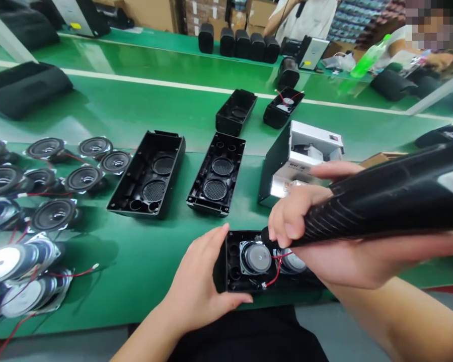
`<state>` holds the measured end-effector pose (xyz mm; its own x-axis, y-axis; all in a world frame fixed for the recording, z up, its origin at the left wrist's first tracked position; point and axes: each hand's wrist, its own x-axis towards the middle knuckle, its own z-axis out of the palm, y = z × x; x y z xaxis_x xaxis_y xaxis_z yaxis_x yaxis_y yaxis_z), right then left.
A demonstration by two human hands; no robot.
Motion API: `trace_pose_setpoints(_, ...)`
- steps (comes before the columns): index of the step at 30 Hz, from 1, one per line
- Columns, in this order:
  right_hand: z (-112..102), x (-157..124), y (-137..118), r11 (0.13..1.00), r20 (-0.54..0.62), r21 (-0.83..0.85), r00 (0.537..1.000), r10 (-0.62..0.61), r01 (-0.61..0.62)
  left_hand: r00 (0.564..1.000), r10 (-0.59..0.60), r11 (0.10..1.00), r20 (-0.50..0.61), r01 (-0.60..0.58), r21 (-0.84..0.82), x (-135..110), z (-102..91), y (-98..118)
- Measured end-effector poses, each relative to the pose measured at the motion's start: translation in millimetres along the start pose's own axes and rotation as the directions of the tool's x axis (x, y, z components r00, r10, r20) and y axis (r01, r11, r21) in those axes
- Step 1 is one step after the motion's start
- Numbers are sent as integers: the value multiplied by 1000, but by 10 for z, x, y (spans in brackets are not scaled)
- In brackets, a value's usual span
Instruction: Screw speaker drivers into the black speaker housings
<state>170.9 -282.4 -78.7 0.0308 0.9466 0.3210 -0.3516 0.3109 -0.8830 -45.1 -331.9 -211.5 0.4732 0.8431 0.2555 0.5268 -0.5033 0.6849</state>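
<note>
My left hand (196, 281) grips the left end of a black speaker housing (232, 285), fingers at its far edge and thumb along the near one. Inside the housing lie two round speaker drivers, a nearer-left one (257, 257) and a second (292, 260) partly covered by my right hand. Red wires with a white plug (264, 285) run between them. Wrapped in my right hand (343, 264) is a black electric screwdriver (385, 196), lying slanted across the view. Its tip reaches down by the upper corner of the left driver; the exact contact point is hidden.
Loose speaker drivers (53, 215) with red wires crowd the table's left side. Two open housings (146, 173) (217, 173) lie ahead. A silver-and-black machine (275, 161) stands beyond my right hand. Across the green bench (136, 100) are more housings, a green bottle (368, 58) and other people.
</note>
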Motion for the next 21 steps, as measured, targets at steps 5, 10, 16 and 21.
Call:
trace_pose_setpoints(5,15,-25,220,999,27,-46,1000,-15,16,1000,-12,1000,19,12,-17,-6,14,-9)
trace_pose_setpoints(10,13,-51,283,997,24,-73,1000,-16,17,1000,3,999,9,-3,-38,-15,28,-16)
trace_pose_setpoints(16,40,-55,325,997,19,-75,1000,-16,18,1000,-10,998,16,11,-63,-12,26,-9)
trace_pose_setpoints(21,12,-86,306,997,76,-77,997,-7,13,1000,-16,997,17,17,-76,-19,26,-12)
